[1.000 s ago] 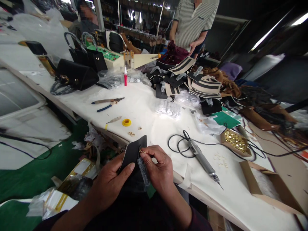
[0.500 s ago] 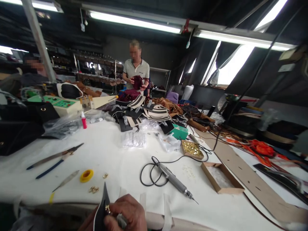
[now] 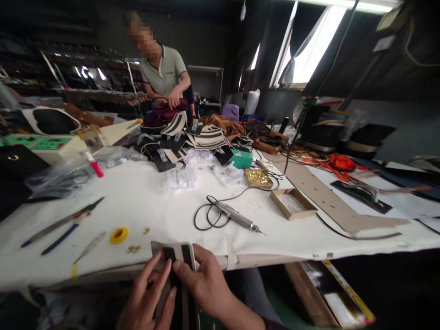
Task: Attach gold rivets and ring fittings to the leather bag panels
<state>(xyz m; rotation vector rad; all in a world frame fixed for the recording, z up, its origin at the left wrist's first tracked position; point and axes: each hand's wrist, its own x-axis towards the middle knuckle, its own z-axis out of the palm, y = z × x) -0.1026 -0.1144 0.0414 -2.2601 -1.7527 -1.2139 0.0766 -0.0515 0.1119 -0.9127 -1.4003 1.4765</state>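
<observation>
1. Leather-like panel (image 3: 177, 270), cream with black stripes, sits at the near edge of the counter (image 3: 161, 206), held upright in front of the person, its lower part hidden between the hands.
2. Left hand (image 3: 147, 298) lies against the panel's left side with fingers spread and nearly straight, bracing more than gripping.
3. Right hand (image 3: 202, 284) is curled around the right edge, thumb on the face, fingers behind; this looks like the real hold.
4. Judged from its flat, thin look, the panel is light and fairly stiff yet bendable, so a pinch at the edges should control it; pressing the middle could crease it.
5. Its smooth face may slide between fingers, so thumb-and-finger pressure near a corner seems safest.
6. Nearby on the counter lie a yellow tape roll (image 3: 119, 235), small brass fittings (image 3: 133, 249) and a corded tool (image 3: 237, 218).
</observation>
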